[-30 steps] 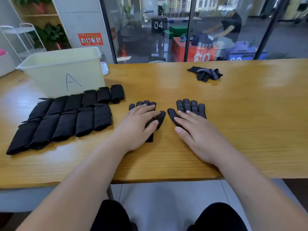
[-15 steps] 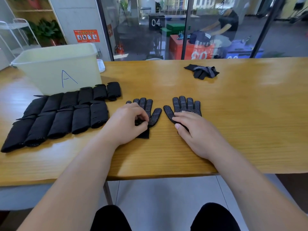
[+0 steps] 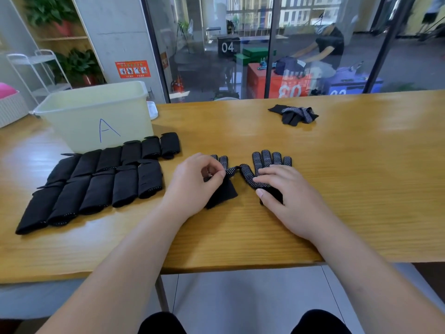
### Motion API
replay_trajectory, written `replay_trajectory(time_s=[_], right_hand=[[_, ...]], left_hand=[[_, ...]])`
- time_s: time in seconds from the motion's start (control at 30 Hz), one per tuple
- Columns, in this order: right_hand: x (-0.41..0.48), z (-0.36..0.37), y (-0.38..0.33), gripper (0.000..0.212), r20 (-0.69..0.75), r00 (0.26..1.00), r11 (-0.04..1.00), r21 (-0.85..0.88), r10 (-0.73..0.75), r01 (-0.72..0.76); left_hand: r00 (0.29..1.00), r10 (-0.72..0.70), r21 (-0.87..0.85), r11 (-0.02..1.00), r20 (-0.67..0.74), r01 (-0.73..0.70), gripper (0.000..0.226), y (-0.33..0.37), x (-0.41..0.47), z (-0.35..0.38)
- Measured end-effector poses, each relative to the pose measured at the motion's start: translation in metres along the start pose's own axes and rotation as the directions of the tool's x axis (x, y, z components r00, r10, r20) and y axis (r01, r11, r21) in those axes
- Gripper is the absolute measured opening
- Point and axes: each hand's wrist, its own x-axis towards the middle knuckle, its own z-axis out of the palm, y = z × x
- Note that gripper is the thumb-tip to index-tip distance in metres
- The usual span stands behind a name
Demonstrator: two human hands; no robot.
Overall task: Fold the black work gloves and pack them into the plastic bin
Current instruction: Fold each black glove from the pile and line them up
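Left glove (image 3: 222,189), right of the folded stack (image 3: 101,179): pinched by the left hand (image 3: 195,182). Right glove (image 3: 265,169): pressed flat under the open right hand (image 3: 281,189). Risk: fold undone if pinch slips.

Bright daylight glares off the table (image 3: 361,165); wide-angle edges bend.

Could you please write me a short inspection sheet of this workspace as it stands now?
Surface: wooden table, glossy.
Job's things: plastic bin marked A, far left; folded gloves in two rows before it; left glove and right glove at centre, dotted side up; crumpled gloves far right.
Clutter: nothing seen.
Grippers: left hand pinches the left glove; right hand lies flat on the right glove.
Cables: nothing seen.
Surroundings: glass wall, potted plants.
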Motion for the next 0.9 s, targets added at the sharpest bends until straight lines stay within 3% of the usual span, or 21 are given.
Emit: replay_trajectory(time_s=[0.17, 0.3, 0.37, 0.47, 0.53, 0.63, 0.73, 0.8, 0.9], right_hand=[[0.000, -0.004, 0.001, 0.052, -0.034, 0.999, 0.989, 0.146, 0.004, 0.001], [0.000, -0.007, 0.007, 0.019, -0.098, 0.993, 0.941, 0.338, 0.059, -0.022], [0.000, -0.011, 0.012, 0.013, -0.127, 0.982, 0.868, 0.494, 0.137, -0.057], [-0.003, -0.018, 0.008, 0.033, -0.090, 0.980, 0.700, 0.711, 0.177, -0.061], [-0.003, -0.020, 0.003, 0.028, -0.058, 0.984, 0.729, 0.679, 0.166, -0.083], [0.001, -0.015, 0.009, 0.001, -0.094, 0.962, 0.818, 0.552, 0.255, -0.162], [0.004, -0.020, 0.020, 0.005, -0.257, 0.825, 0.690, 0.695, 0.504, -0.205], [0.003, -0.026, 0.027, 0.009, -0.296, 0.697, 0.566, 0.802, 0.653, -0.191], [0.004, -0.028, 0.037, 0.012, -0.294, 0.537, 0.428, 0.893, 0.791, -0.141]], left_hand=[[0.989, -0.136, -0.285, 0.952, -0.053, 0.115, 0.007, 0.037, 0.010, 0.019], [0.982, -0.181, -0.318, 0.935, -0.053, 0.155, 0.009, 0.053, 0.012, 0.046], [0.979, -0.194, -0.309, 0.937, -0.067, 0.165, 0.009, 0.057, 0.012, 0.057], [0.966, -0.243, -0.314, 0.927, -0.088, 0.204, 0.009, 0.062, 0.012, 0.068], [0.962, -0.257, -0.306, 0.927, -0.095, 0.217, 0.008, 0.065, 0.012, 0.071], [0.971, -0.225, -0.338, 0.922, -0.078, 0.186, 0.008, 0.068, 0.012, 0.074], [0.994, -0.088, -0.184, 0.980, -0.057, 0.077, 0.006, 0.057, 0.016, 0.071], [0.997, 0.043, 0.042, 0.998, 0.057, -0.045, 0.027, 0.043, 0.020, 0.070], [0.952, 0.140, 0.251, 0.945, 0.273, -0.211, 0.063, 0.029, 0.021, 0.067]])
